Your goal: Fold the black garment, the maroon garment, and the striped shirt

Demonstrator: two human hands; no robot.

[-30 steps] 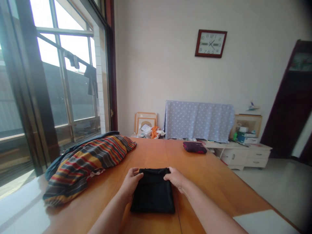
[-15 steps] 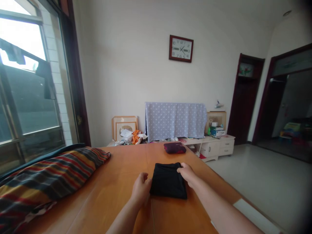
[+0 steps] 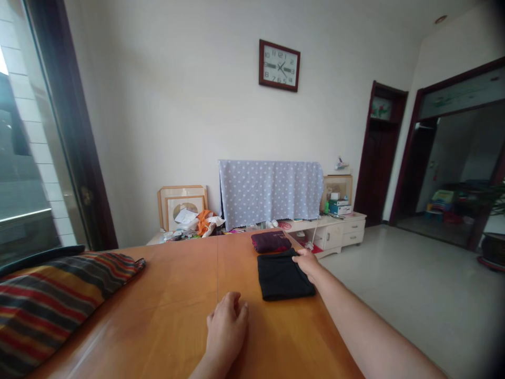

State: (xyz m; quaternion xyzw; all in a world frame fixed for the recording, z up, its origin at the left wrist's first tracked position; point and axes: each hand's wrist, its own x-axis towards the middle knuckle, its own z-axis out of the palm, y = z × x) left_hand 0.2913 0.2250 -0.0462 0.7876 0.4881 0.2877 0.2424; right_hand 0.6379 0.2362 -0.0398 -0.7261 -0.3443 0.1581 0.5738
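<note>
black folded cloth (image 3: pixel 283 278) lay flat on the wooden table (image 3: pixel 173 300), just on the near side of a purple bundle (image 3: pixel 271 242). right hand (image 3: pixel 309 264): closed on the cloth's right edge, near its far corner. left hand (image 3: pixel 228 326): empty, fingers loosely curled, apart from the cloth. writing: numerals 1 through 12 were legible on the wall clock (image 3: pixel 279 66); pale lettering on the bundle was too small to read.

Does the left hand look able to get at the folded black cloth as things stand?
Probably yes: the left hand appears to hold nothing, and only tabletop shows between it and the folded black cloth. The right hand is at the cloth's right edge, leaving the left edge free.
</note>
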